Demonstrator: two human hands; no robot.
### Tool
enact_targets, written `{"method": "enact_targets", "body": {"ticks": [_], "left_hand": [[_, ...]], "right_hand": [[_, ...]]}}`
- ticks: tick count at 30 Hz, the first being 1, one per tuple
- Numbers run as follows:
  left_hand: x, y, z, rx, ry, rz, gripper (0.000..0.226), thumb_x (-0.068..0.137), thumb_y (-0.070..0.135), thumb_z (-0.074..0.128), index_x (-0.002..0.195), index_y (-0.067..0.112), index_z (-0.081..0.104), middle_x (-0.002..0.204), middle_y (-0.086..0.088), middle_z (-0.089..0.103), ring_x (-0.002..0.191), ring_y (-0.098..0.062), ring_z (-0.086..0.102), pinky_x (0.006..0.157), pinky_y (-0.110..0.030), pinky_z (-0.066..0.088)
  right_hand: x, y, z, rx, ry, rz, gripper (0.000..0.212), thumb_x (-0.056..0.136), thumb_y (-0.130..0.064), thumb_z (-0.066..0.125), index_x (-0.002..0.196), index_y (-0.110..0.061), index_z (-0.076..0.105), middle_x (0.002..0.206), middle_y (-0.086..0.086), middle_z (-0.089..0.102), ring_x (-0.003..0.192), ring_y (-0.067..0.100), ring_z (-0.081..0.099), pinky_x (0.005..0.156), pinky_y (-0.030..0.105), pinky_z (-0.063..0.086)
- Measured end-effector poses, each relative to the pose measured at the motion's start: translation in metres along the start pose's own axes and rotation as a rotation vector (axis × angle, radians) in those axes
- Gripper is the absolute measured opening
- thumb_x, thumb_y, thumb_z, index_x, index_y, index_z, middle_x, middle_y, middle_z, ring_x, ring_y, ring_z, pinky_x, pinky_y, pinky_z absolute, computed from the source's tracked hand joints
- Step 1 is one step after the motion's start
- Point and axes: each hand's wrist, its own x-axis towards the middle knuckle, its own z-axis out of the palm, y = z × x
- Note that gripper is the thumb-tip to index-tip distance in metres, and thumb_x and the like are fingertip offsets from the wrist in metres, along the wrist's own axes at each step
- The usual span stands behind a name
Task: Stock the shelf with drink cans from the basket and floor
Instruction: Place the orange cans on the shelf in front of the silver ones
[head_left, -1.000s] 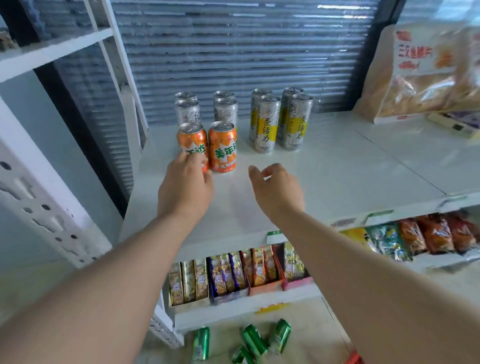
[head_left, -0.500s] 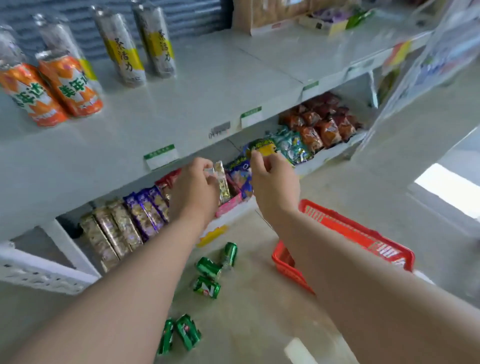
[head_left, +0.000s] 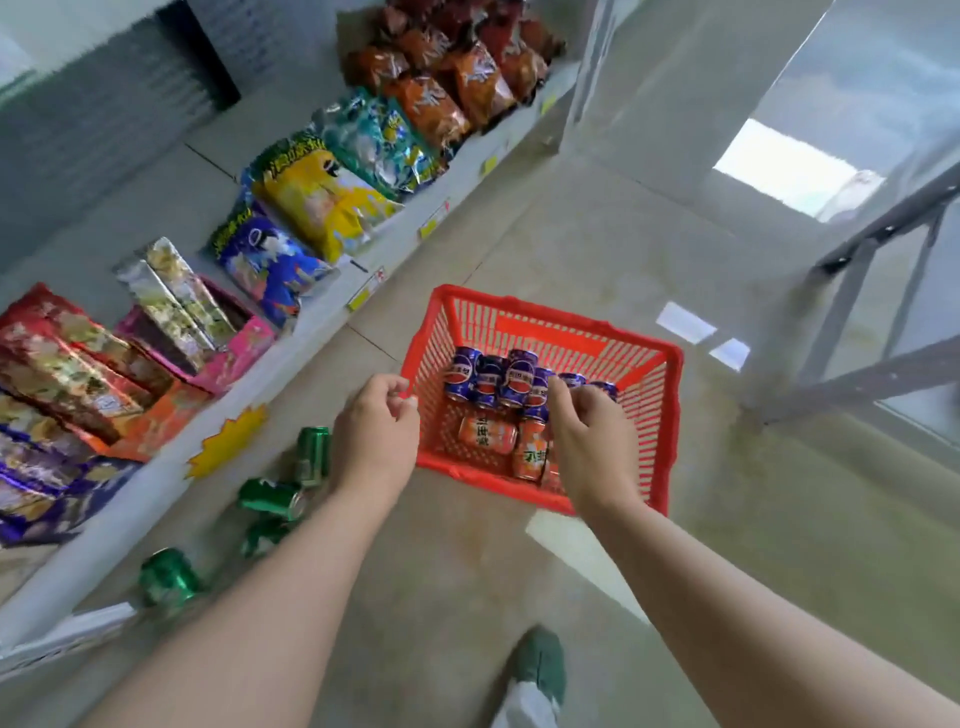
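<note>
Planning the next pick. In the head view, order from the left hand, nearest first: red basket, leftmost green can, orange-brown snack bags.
1. red basket, beside the left hand.
2. leftmost green can, lower left.
3. orange-brown snack bags, far away, upper middle.

Basket (head_left: 545, 325) holding cans (head_left: 498, 379) sits right of floor cans (head_left: 270, 496)

Bright daylight, motion blur, wide-angle edge distortion.

The red basket (head_left: 540, 332) is slatted matt plastic, the green cans (head_left: 270, 498) shiny metal (snack bags (head_left: 332, 197) glossy foil), the floor (head_left: 467, 582) smooth.
</note>
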Motion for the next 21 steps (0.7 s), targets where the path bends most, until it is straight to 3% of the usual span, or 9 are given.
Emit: {"method": "enact_targets", "body": {"ticks": [4, 9, 12, 15, 21], "left_hand": [[0.009, -0.005, 0.062, 0.005, -0.102, -0.017, 0.017, 0.09, 0.018, 0.059, 0.105, 0.016, 0.064, 0.099, -0.005, 0.067, 0.093, -0.026, 0.061, 0.079, -0.031, 0.045], [0.037, -0.012, 0.118, 0.035, -0.244, -0.056, 0.019, 0.091, 0.021, 0.059, 0.108, 0.015, 0.063, 0.103, 0.0, 0.062, 0.086, -0.016, 0.055, 0.074, -0.023, 0.038], [0.062, -0.021, 0.147, 0.037, -0.341, -0.088, 0.019, 0.091, 0.022, 0.06, 0.109, 0.016, 0.062, 0.105, -0.001, 0.062, 0.084, -0.015, 0.056, 0.073, -0.024, 0.04], [0.088, -0.033, 0.172, 0.044, -0.433, -0.096, 0.02, 0.09, 0.025, 0.062, 0.108, 0.017, 0.061, 0.103, -0.002, 0.062, 0.084, -0.017, 0.058, 0.074, -0.026, 0.044], [0.133, -0.072, 0.219, 0.079, -0.551, -0.152, 0.026, 0.087, 0.031, 0.066, 0.108, 0.018, 0.059, 0.104, -0.001, 0.059, 0.096, -0.019, 0.059, 0.083, -0.027, 0.046]], "right_hand": [[0.033, 0.049, -0.011, -0.02, 0.026, 0.133, 0.04, 0.097, -0.046, 0.048, 0.068, -0.02, 0.054, 0.066, -0.002, 0.063, 0.064, 0.02, 0.06, 0.06, 0.035, 0.044], [0.068, 0.083, -0.002, -0.02, 0.027, 0.264, 0.035, 0.098, -0.045, 0.048, 0.076, -0.019, 0.058, 0.068, -0.006, 0.063, 0.066, 0.015, 0.06, 0.055, 0.029, 0.04], [0.09, 0.102, 0.021, -0.004, 0.027, 0.346, 0.036, 0.094, -0.052, 0.047, 0.08, -0.022, 0.062, 0.07, -0.003, 0.068, 0.069, 0.021, 0.066, 0.063, 0.039, 0.051], [0.115, 0.114, 0.043, 0.001, 0.025, 0.406, 0.042, 0.091, -0.059, 0.045, 0.084, -0.023, 0.064, 0.073, -0.003, 0.068, 0.071, 0.024, 0.067, 0.066, 0.044, 0.054], [0.158, 0.156, 0.095, -0.017, 0.015, 0.503, 0.037, 0.096, -0.053, 0.045, 0.088, -0.021, 0.062, 0.077, -0.001, 0.068, 0.075, 0.022, 0.066, 0.072, 0.046, 0.056]]}}
